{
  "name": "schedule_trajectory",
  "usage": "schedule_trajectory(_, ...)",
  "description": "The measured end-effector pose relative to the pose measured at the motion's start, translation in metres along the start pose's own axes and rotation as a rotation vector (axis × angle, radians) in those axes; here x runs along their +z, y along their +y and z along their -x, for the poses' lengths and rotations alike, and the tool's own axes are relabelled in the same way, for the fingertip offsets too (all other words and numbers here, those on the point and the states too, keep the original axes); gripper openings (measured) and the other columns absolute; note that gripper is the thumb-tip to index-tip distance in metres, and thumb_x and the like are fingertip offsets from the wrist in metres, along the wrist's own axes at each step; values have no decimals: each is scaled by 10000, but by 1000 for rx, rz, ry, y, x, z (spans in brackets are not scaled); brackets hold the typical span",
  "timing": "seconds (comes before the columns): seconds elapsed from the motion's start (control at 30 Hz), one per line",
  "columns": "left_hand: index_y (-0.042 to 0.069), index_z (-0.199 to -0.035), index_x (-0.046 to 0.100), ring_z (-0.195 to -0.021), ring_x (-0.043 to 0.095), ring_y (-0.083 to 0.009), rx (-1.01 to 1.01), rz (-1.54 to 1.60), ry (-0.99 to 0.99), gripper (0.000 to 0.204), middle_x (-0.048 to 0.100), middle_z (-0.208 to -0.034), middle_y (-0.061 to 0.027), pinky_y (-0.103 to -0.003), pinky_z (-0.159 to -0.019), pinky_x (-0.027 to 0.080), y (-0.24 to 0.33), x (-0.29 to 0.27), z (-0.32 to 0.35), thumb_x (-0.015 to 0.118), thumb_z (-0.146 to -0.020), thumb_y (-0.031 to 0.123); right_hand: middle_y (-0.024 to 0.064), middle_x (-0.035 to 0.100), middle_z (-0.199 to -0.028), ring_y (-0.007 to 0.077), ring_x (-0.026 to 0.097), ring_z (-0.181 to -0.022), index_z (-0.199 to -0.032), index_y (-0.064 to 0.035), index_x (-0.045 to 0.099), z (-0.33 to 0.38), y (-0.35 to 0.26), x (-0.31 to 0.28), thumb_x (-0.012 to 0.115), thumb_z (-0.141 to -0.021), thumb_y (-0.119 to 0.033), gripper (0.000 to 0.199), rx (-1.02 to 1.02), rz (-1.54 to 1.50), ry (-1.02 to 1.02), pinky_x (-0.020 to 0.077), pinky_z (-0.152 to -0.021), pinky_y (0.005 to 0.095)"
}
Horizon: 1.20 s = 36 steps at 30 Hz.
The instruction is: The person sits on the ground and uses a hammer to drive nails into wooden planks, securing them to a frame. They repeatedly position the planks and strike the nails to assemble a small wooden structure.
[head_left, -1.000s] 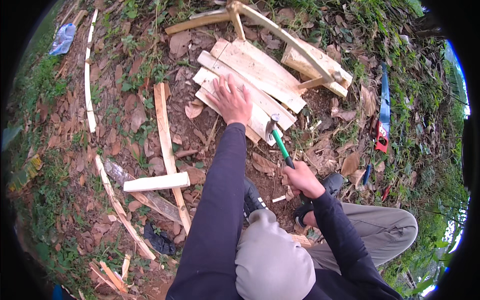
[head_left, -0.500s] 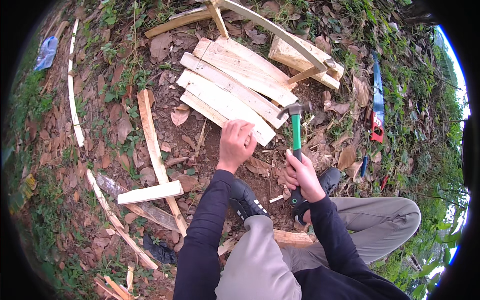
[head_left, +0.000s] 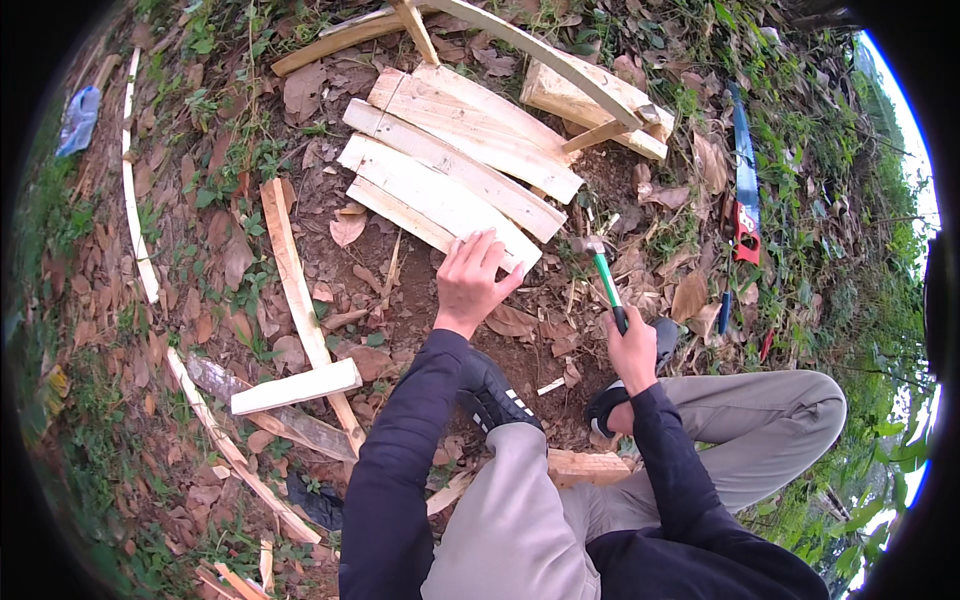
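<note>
My right hand (head_left: 632, 348) is wrapped round the black grip of a claw hammer (head_left: 607, 277) with a green handle and metal head. The hammer head is lowered just right of the planks' near end. My left hand (head_left: 470, 283) lies on the near end of a pale wooden plank (head_left: 440, 208), fingers stretched over it and thumb apart toward its corner. Beside that plank, several more pale planks (head_left: 470, 110) lie side by side as a slatted panel. Whether anything small is under my left fingers is hidden.
A curved wooden strip (head_left: 545, 55) and a thick wood block (head_left: 600, 105) lie beyond the planks. A handsaw (head_left: 745, 180) with a red handle rests at the right. At the left are crossed wood strips (head_left: 300, 285), a short white piece (head_left: 297, 387) and a blue plastic item (head_left: 79, 120).
My right hand and the hammer have moved lower and to the right, with the handle tilted more. My left fingers have gone from curled together to spread over the plank end.
</note>
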State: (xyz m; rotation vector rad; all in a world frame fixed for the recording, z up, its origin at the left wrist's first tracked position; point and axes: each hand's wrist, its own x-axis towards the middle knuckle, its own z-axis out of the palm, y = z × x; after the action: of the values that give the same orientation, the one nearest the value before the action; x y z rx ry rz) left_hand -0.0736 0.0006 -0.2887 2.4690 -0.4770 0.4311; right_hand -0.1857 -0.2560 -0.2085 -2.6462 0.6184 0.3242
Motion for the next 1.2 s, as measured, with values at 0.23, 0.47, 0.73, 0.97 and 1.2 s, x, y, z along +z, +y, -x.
schedule_trajectory(0.23, 104, -960, 729, -1062, 697, -261, 34, -73, -4, 232, 727, -1133, -89, -415, -911, 548, 1, 5, 10, 786, -833, 290, 261, 633, -705, 471, 639, -706, -932, 12, 570, 1, 17, 25, 701, -898, -210, 261, -44, -40, 6, 478, -647, 535)
schedule_trajectory(0.47, 100, -947, 727, -1024, 710, -266, 100, -72, 14, 188, 730, -1135, -75, -363, -858, 567, -7, 8, 1, 772, -838, 247, 283, 617, -703, 491, 619, -702, -884, 27, 550, -3, 9, 21, 702, -893, -222, 291, -21, -113, -166, 457, -619, 524)
schedule_trajectory(0.73, -36, -1166, 682, -1291, 547, -411, 123, -189, -17, 556, 622, -1324, -210, -474, -1066, 464, -16, -4, -18, 758, -838, 407, 294, 610, -701, 496, 616, -700, -883, 34, 539, -2, 3, 16, 686, -889, -201, 277, 15, -135, -169, 453, -616, 527)
schedule_trajectory(0.97, -90, -1209, 647, -1250, 563, -476, 239, -274, -88, 657, 607, -1317, -284, -516, -1038, 483, -38, 16, -3, 708, -873, 471, 296, 609, -696, 497, 616, -696, -876, 38, 521, -2, 2, 18, 682, -893, -198, 287, 0, -115, -182, 456, -614, 524)
schedule_trajectory(1.2, -117, -1164, 659, -1205, 576, -525, 302, -375, -107, 629, 617, -1272, -319, -557, -932, 547, -36, 23, -4, 621, -913, 459, 297, 618, -708, 499, 618, -696, -885, 38, 524, -2, -2, 19, 679, -898, -202, 286, 1, -108, -195, 461, -625, 531)
